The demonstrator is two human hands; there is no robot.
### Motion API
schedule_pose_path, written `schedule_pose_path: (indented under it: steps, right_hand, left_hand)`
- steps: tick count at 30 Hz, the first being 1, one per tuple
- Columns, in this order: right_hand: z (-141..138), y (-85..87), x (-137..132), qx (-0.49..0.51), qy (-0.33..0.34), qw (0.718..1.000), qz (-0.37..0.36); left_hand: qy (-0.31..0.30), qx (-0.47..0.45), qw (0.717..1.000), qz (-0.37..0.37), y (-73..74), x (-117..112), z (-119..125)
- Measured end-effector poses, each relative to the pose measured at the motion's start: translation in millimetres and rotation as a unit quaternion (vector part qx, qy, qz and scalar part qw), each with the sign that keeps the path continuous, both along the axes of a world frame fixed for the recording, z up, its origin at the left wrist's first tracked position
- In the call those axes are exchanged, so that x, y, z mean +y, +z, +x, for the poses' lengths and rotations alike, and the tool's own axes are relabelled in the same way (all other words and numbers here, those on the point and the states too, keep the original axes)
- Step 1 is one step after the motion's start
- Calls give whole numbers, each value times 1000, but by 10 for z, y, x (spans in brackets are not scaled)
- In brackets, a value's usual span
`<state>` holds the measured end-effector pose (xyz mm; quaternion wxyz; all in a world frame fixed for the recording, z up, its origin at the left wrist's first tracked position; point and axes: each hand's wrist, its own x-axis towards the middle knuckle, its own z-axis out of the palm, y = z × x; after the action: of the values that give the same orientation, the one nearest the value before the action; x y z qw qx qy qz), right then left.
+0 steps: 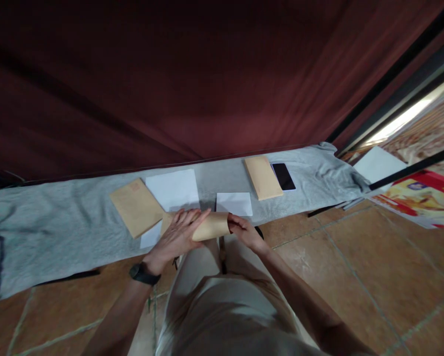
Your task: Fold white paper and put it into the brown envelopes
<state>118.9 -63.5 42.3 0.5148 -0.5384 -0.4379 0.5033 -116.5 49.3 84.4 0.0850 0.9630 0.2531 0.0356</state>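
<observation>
Item: curled brown envelope (212, 226), at the near edge of the desk (59, 232), spanning both hands.
Left hand (179, 235): fingers laid nearly straight over the envelope's left part; a grip from beneath cannot be told.
Right hand (244, 231): fingers closed on its right end.
Step, as judged: the envelope is being rolled or bent. Thin paper creases easily, so it needs even pressure from both sides.
Around:
- second brown envelope (136, 207) over a white sheet (173, 190)
- small white sheet (234, 203) just behind the held envelope
- third brown envelope (262, 177), phone (283, 176) alongside
- grey cloth (318, 168) covering the desk

Nothing blocks the hands.
</observation>
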Motion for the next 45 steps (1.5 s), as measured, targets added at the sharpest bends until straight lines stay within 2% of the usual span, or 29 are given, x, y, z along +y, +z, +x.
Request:
schedule_pose_path:
  steps: [4,7,9,12,15,18,24,27,31,37,42,45]
  right_hand:
    - [175,15,18,-6,-69,997,20]
    - [381,-53,9,-118,-119,986,10]
    - [505,-127,-4,-237,-156,959,-1]
    - [627,-243,-14,-394,-182,901,-17]
    - [675,-321,14,-471,-187,861,-42]
    - [689,-334,87,-489,-185,848,-84]
    - [693,-266,231,-519,-175,822,-155]
    - [684,-246,263,-543,-168,803,-177]
    - [684,-239,288,-557,-160,791,-195]
    - [687,-264,300,-555,-153,795,-192]
    - [660,-284,329,-569,-163,778,-212]
    - [667,-300,350,-560,-161,781,-225]
  left_hand:
    - [23,0,1000,8,41,112,-36]
    - [37,-3,999,2,10,165,-67]
    - [41,-2,999,-2,-46,181,-83]
    - [45,1,999,-9,-149,183,-94]
    - [49,0,999,-18,-220,175,-96]
    - [49,4,999,-11,-210,163,-88]
    - [41,23,997,54,12,133,-1]
    - [36,42,996,71,65,141,45]
    - [37,58,994,87,39,147,47]
    - [30,55,992,108,2,111,25]
    - [31,51,991,119,-30,95,38]
    - [33,50,991,117,-37,75,47]
